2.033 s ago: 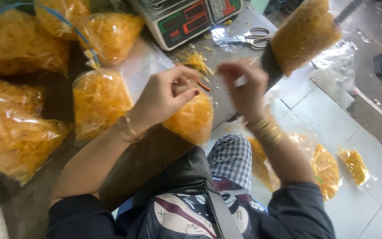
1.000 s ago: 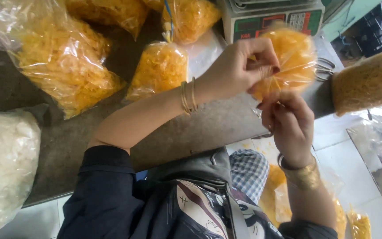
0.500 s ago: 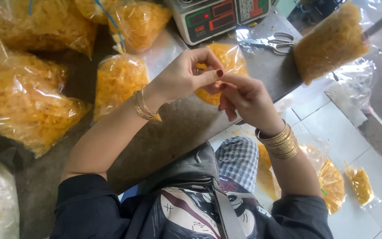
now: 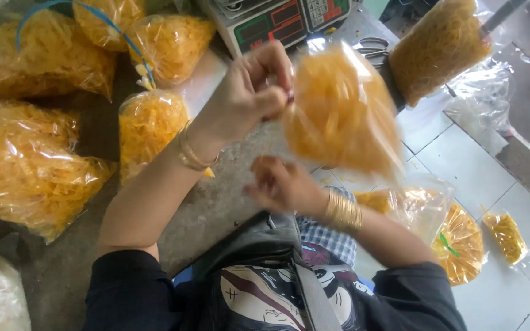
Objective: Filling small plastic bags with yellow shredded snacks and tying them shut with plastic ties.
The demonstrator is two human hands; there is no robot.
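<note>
My left hand (image 4: 249, 92) is raised above the grey counter (image 4: 216, 208) and pinches the top of a clear plastic bag of yellow snack strips (image 4: 341, 113), which hangs blurred to its right. My right hand (image 4: 283, 184) is lower, below the bag, fingers loosely curled with nothing visible in them; it is blurred. Both wrists carry gold bangles.
Several filled bags of the same yellow strips (image 4: 145, 125) lie on the counter at left and back. A digital scale (image 4: 277, 21) and scissors (image 4: 372, 46) sit at the back. A large bag (image 4: 440, 46) stands at right. More small bags (image 4: 458, 242) lie on the tiled floor.
Both hands were together at the bag's neck; now my left hand has lifted the bag up alone and my right hand has dropped away below it.
</note>
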